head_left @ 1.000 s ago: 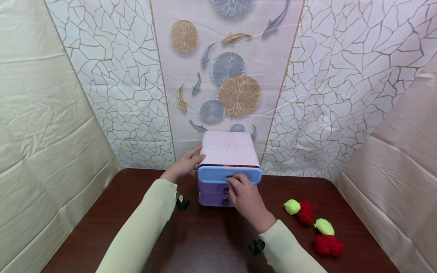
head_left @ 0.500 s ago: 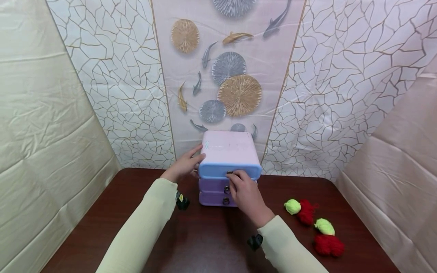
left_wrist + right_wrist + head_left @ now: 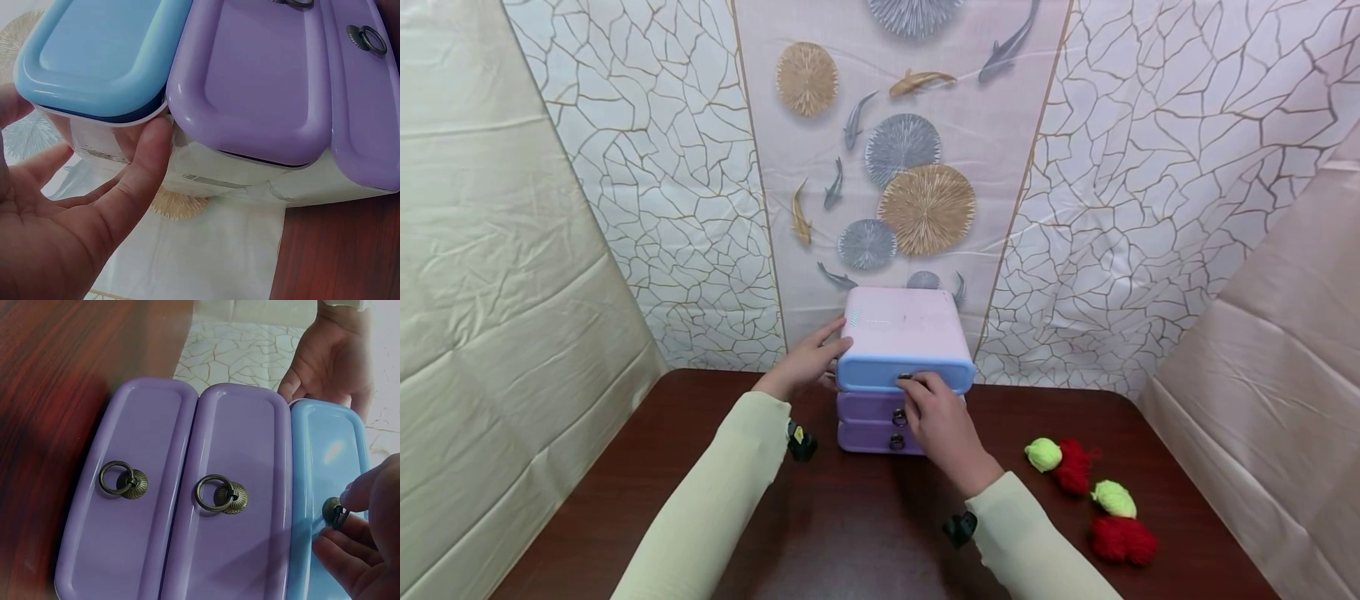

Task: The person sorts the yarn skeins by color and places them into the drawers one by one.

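Note:
A small drawer cabinet with a pink top (image 3: 904, 323) stands at the back of the table. Its top drawer has a light blue front (image 3: 872, 375), set against the cabinet with only a thin dark gap in the left wrist view. My right hand (image 3: 942, 425) is at this front, thumb and fingers about its bronze ring handle (image 3: 337, 514). My left hand (image 3: 805, 367) rests on the cabinet's left side, its fingers fairly straight against the wall near the top drawer. Below are two purple drawers (image 3: 244, 437), each with a ring handle hanging free.
On the table's right side lie two yellow-green yarn balls (image 3: 1114, 498) and two red yarn bundles (image 3: 1123, 540). A patterned cloth (image 3: 880, 167) hangs right behind the cabinet. The dark wooden table (image 3: 820, 533) has rounded back corners.
The blue top drawer has slid back into the cabinet, closing the gap under the pink top. My right hand moved slightly forward with it; my left hand stayed put.

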`<state>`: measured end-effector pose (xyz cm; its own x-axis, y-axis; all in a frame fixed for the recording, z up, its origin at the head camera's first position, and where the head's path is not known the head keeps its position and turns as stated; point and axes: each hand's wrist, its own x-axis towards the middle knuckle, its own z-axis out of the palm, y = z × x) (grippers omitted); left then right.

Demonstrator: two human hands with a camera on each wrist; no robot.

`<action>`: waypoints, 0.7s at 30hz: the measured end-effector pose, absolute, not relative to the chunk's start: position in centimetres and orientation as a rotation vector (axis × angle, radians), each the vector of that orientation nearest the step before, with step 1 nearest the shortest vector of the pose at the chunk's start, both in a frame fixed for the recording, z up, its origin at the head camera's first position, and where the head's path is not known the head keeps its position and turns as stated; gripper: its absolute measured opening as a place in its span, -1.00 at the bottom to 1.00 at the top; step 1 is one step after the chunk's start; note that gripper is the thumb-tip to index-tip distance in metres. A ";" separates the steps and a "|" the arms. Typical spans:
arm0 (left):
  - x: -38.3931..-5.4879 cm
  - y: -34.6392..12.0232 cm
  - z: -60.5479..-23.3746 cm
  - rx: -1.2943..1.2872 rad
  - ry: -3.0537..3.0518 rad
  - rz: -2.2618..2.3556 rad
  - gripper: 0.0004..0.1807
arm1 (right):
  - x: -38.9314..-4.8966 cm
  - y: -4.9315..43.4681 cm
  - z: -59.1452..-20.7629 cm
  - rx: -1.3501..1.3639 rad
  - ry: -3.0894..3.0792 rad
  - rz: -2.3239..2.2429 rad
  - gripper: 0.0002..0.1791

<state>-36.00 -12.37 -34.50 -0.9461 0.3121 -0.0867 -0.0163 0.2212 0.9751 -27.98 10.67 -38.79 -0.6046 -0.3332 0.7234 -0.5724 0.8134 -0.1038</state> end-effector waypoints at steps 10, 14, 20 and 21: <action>-36.0 -12.2 -34.3 0.263 2.213 1.796 -0.29 | -27.7 11.3 -39.3 0.702 -2.266 0.427 -0.70; -36.0 -12.1 -34.3 0.243 2.223 1.810 -0.30 | -27.4 11.5 -39.7 0.698 -2.272 0.446 -0.74; -35.9 -12.0 -34.3 0.225 2.241 1.820 -0.32 | -27.1 11.7 -40.7 0.664 -2.331 0.476 -0.75; -35.8 -11.9 -34.2 0.220 2.244 1.820 -0.33 | -27.1 11.7 -40.9 0.663 -2.339 0.481 -0.76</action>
<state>-35.85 -11.93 -34.24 -0.9589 0.2681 -0.0932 -0.0358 0.2115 0.9767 -27.07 11.72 -40.90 -0.6601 -0.3321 0.6738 -0.5710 0.8046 -0.1628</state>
